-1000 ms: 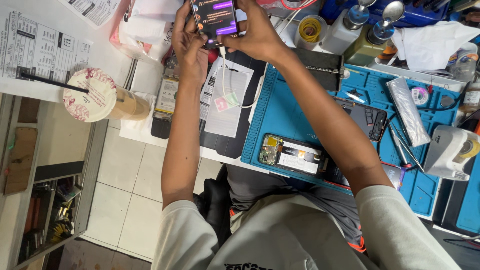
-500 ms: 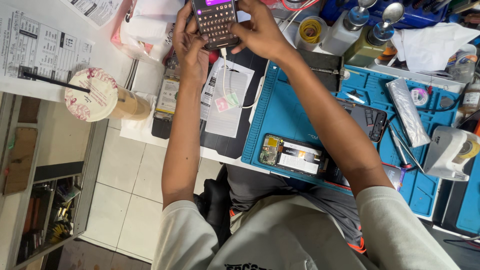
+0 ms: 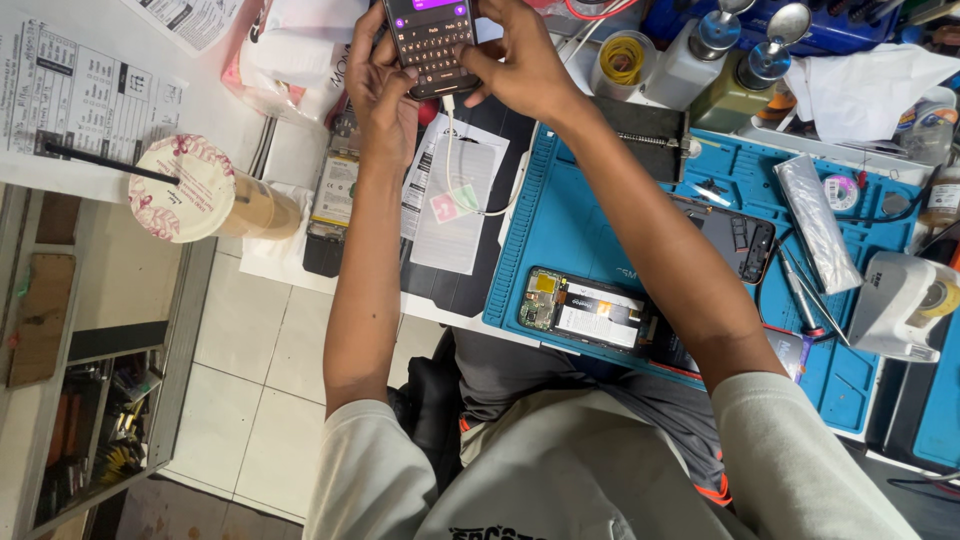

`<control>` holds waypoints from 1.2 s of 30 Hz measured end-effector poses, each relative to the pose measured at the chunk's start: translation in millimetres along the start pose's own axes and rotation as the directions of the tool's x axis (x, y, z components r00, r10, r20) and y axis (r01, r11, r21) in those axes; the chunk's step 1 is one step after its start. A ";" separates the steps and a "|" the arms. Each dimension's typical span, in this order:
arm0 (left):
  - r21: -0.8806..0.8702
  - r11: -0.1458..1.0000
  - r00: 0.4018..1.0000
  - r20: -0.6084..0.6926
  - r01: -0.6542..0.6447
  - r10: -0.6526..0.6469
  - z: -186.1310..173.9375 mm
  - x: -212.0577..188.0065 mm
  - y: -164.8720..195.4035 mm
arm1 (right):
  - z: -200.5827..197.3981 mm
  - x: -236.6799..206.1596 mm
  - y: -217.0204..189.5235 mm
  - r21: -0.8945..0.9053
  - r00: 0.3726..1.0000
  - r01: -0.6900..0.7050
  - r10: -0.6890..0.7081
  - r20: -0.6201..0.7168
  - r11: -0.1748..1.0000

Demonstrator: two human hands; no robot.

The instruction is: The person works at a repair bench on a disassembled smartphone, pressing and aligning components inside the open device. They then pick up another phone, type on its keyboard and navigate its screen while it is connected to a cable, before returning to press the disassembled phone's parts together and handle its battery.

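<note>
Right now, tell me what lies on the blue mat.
On the blue mat: an opened phone, a second opened phone, a plastic sleeve and tweezers. The right forearm covers part.

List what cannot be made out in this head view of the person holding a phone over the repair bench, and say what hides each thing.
- Phone: top cut off by the frame edge.
- Left hand and right hand: fingertips partly hidden behind the phone.
- Opened phone on the blue mat: right end covered by the right forearm.
- Cable: far end untraceable.
</note>
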State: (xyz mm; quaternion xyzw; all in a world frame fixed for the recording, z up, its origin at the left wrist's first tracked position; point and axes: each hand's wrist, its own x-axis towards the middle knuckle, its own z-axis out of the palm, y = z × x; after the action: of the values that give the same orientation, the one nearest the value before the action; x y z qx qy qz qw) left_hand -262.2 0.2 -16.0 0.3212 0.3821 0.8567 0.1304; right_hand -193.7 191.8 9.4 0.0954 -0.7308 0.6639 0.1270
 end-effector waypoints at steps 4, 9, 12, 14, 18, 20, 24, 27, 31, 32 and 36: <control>-0.022 1.000 1.000 -0.009 0.012 -0.012 0.0 -0.6 0.1 | 0.1 1.5 0.7 0.061 0.999 -0.044 0.045 -0.013 0.997; -0.026 0.999 0.999 -0.024 0.026 -0.026 0.2 -1.2 0.1 | 0.8 0.0 -0.8 0.012 0.999 -0.033 0.033 -0.008 0.999; -0.004 1.000 1.000 -0.017 0.002 -0.002 -0.3 -0.5 -1.0 | 2.0 -2.0 -2.4 -0.017 1.000 -0.012 0.012 0.002 1.000; 0.002 1.000 1.000 -0.015 -0.008 0.008 -0.5 -0.7 -1.1 | 1.7 -2.1 -3.7 -0.024 1.000 0.003 -0.003 0.019 1.000; 0.009 1.000 1.000 -0.021 -0.009 0.009 0.8 -0.5 -2.3 | 0.1 -4.1 -4.4 -0.024 0.999 0.016 -0.015 0.038 1.000; -0.008 1.000 1.000 -0.019 -0.002 0.002 1.3 -0.3 -1.9 | -0.4 -4.6 -3.5 -0.027 0.999 -0.015 0.016 0.028 1.000; -0.035 0.999 0.999 -0.045 0.026 -0.028 1.7 0.3 -0.1 | -1.4 -2.3 -0.2 0.041 0.999 -0.025 0.024 0.029 0.999; -0.055 0.998 0.999 -0.045 0.011 -0.013 1.7 -0.4 0.8 | -0.6 -2.2 1.0 0.017 0.999 -0.010 0.009 0.035 1.000; -0.024 0.999 0.998 -0.051 0.026 -0.027 1.3 -1.2 0.6 | -0.1 -4.9 -1.3 -0.005 0.999 -0.003 0.003 0.044 1.000; -0.021 1.000 0.999 -0.045 0.023 -0.024 1.0 -1.5 0.5 | -0.3 -5.4 -2.2 -0.005 0.999 0.010 -0.010 0.051 1.000; 0.009 1.000 1.000 -0.025 0.001 -0.001 0.4 -0.6 -1.4 | -0.2 -5.6 -3.5 -0.017 0.999 -0.008 0.009 0.035 1.000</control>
State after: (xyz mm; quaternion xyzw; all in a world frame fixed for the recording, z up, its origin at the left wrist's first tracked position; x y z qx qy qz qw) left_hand -261.6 1.1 -17.1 0.3108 0.3875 0.8589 0.1247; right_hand -187.3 191.5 11.0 0.1029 -0.7390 0.6563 0.1122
